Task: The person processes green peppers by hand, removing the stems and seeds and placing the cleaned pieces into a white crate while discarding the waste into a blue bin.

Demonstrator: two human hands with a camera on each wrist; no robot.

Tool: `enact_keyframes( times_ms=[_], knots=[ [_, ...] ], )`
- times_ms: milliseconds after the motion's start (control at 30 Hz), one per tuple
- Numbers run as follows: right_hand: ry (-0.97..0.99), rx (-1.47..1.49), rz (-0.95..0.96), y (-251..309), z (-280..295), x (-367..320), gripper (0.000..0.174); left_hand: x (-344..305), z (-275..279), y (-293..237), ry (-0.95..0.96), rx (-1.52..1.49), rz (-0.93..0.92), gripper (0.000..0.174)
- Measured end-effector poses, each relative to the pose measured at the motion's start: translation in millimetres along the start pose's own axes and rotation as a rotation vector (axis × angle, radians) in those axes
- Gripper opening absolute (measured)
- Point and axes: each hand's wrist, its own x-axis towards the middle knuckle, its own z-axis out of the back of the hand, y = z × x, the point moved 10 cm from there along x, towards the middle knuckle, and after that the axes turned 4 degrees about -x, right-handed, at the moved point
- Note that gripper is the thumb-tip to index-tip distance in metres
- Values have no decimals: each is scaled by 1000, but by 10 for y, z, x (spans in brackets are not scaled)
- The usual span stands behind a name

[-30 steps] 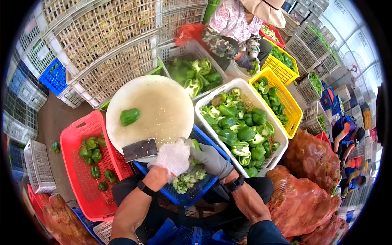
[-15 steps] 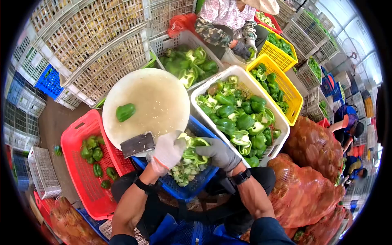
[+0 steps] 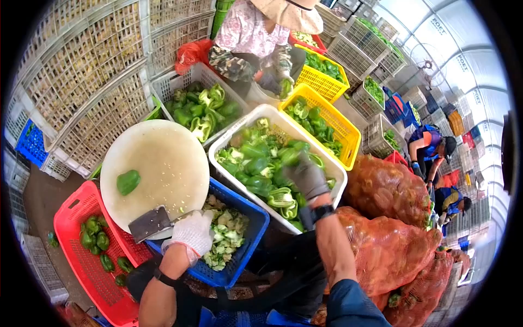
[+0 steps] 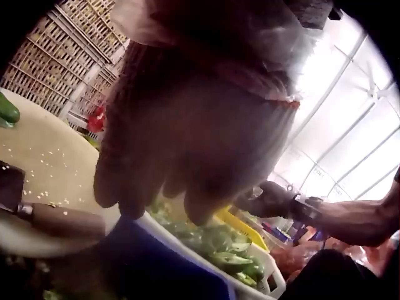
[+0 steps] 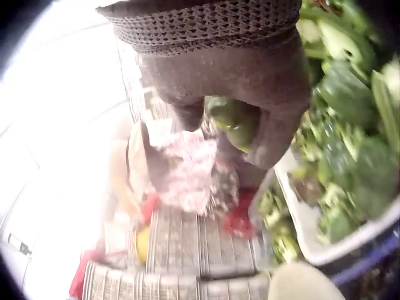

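Note:
My right hand [image 3: 306, 177], in a grey glove, is over the white crate [image 3: 248, 197] heaped with opened green bell peppers. In the right wrist view its thumb and fingers hold a green bell pepper [image 5: 231, 119], largely hidden by the glove. My left hand [image 3: 193, 235], white-gloved, hovers over the rim of the blue basket [image 3: 256, 229], beside the cleaver [image 3: 150, 223]. Its fingers hang relaxed, and the wooden handle [image 4: 69, 222] lies apart from them in the left wrist view. A whole bell pepper [image 3: 128, 182] rests on the round chopping board [image 3: 163, 141], scattered with seeds.
Pepper scraps [image 3: 223, 240] fill the blue basket. A red basket [image 3: 71, 229] with whole peppers stands at left. Net sacks [image 3: 387, 256] crowd the right. A person in a sun hat [image 3: 289, 13] sits opposite, near a yellow crate [image 3: 346, 136]. Stacked crates [image 3: 92, 71] wall the back left.
Both hands held an opened bell pepper above the blue basket. The right hand has since moved right over the white crate with pepper; the left has let go. The head view has swung right.

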Motion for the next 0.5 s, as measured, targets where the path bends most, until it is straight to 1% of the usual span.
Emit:
enact_keyframes(
  times_ms=[67,100,133,167,233,300,333,367,400,433,467,500],
  knots=[
    [-141,129,23,397,329,204,55,29,34,-81,38,4,-8,32],
    [-190,124,24,519,406,273,57,5,71,-69,53,10,28,29],
    [-218,76,8,551,330,326,59,-12,131,-97,53,-14,40,27],
    [-159,-153,47,518,154,403,60,-8,157,-109,49,-37,50,26],
    [-45,-530,40,183,-548,435,52,-97,390,-113,-268,-125,-72,19],
    [159,-690,52,-294,-1517,277,50,-253,781,-73,-545,-230,-98,13],
    [286,-978,295,-630,-1893,402,54,-341,912,-16,-670,-228,-102,7],
    [386,-994,371,-829,-2441,209,59,-418,993,73,-751,-250,-94,7],
    [509,-926,192,-970,-2945,-8,61,-493,1053,147,-832,-271,-86,7],
    [621,-1096,416,-1389,-3303,122,66,-575,1124,233,-916,-292,-78,8],
    [685,-1223,532,-1538,-3736,16,68,-637,1193,311,-908,-330,-25,8],
    [722,-1262,695,-1661,-4109,-78,69,-703,1241,376,-925,-349,4,7]
  ],
)
